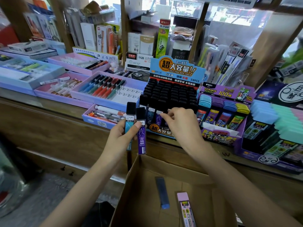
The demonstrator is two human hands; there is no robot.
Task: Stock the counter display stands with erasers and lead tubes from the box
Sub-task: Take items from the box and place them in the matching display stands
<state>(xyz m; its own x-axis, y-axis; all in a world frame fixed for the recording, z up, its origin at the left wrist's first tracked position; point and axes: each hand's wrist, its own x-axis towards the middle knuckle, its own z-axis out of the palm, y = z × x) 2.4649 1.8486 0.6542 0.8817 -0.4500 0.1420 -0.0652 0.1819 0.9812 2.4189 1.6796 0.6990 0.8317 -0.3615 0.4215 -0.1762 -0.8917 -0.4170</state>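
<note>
Two lead tubes (pixel 142 136) gripped in left hand (pixel 122 136); whether right hand (pixel 182 123) pinches anything is hidden.

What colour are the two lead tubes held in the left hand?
Teal tube and purple tube, both black-capped, in the head view.

Beyond the left hand (pixel 122 133) and right hand (pixel 182 123), a long wooden counter (pixel 54 112), with its brown front panel (pixel 65 136) dropping away left of the left hand. Farther back, wooden uprights (pixel 59 22) framing glazed windows (pixel 232 15), washed out with bright daylight above the right hand. Below and left of the left hand, grey speckled floor (pixel 49 190), dim.
</note>
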